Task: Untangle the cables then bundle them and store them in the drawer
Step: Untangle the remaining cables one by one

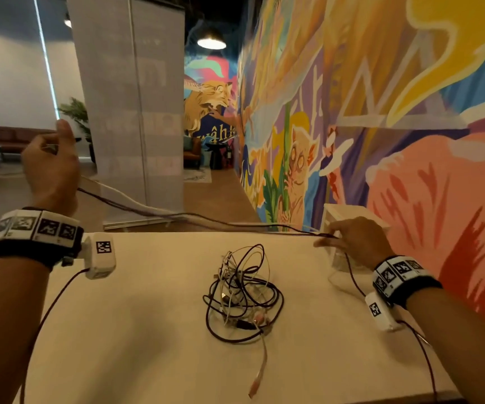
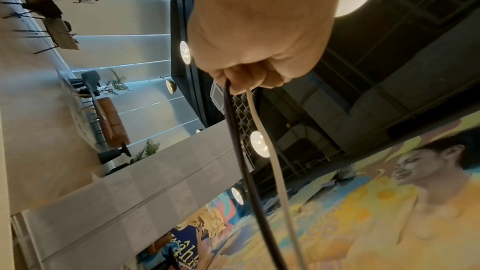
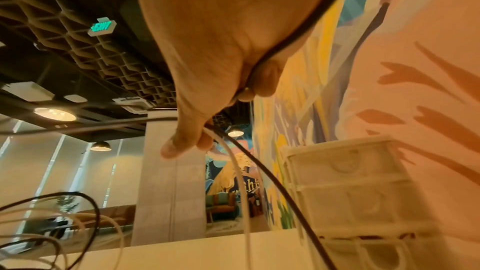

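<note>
Judging progress from how the cables lie, I put us early in the job: two cables pulled out, nothing bundled, nothing stored. On the far side, well away from the drawer unit, my left hand is raised above the table edge with its fingers curled tight round a dark cable and a white cable, both trailing out of the fist side by side. Those two run as one long sagging span toward the drawer unit, passing behind the heap without touching it.

Midway between my left hand and the drawer unit, the tangled heap sits on the tan tabletop: dark and white loops knotted together, one pale lead with a connector straggling toward me. That is plainly the bulk of the untangling left to do.

Just in front of the drawer unit, my right hand pinches the same dark and white pair between thumb and fingers, low over the table. The wrist view shows the white drawer unit's stacked fronts right beside that hand; I cannot tell for sure whether any drawer is pulled out. Coiling the stretched pair looks like the sensible next stage.
</note>
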Action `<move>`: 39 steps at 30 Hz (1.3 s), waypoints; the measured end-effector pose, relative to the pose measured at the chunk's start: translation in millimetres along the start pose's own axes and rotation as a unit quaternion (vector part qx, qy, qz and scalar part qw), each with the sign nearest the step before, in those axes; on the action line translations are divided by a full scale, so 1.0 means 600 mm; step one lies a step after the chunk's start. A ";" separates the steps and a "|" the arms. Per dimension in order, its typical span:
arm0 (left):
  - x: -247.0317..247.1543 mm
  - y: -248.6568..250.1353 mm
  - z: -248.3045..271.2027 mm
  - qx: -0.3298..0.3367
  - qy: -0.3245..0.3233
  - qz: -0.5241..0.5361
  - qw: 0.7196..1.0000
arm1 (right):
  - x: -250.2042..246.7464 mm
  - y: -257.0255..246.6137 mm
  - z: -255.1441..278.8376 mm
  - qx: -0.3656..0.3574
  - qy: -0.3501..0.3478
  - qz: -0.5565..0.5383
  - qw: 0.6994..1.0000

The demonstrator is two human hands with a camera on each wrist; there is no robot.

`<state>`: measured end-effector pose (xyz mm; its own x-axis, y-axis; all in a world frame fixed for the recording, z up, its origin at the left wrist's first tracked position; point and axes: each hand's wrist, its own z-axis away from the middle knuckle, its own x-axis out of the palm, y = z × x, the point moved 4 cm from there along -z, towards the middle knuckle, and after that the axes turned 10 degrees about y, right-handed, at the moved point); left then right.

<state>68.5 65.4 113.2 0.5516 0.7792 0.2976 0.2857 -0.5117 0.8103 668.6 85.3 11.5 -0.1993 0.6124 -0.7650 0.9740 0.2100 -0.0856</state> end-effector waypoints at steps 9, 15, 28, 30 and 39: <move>0.092 0.015 0.174 -0.015 -0.261 -0.047 0.964 | 0.052 -0.049 -0.015 0.225 -0.175 -0.108 0.952; 0.184 0.041 0.326 0.058 -0.426 -0.044 0.902 | 0.064 -0.105 -0.039 0.274 -0.235 -0.267 0.893; 0.153 0.166 0.258 -0.002 -0.364 0.156 0.918 | -0.182 0.063 -0.057 0.195 0.013 0.093 0.976; 0.159 0.160 0.277 -0.041 -0.404 0.174 0.897 | -0.170 0.075 -0.034 0.180 -0.162 0.235 0.942; 0.189 0.149 0.384 -0.235 -0.477 0.311 0.788 | -0.118 -0.298 -0.019 -0.032 -0.237 -0.288 0.927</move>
<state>337.2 24.3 103.2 0.8723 -0.3105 0.3777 -0.4702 -0.3209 0.8221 507.4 12.9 88.2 -0.5996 -0.0153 -0.8002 0.7091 0.4533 -0.5401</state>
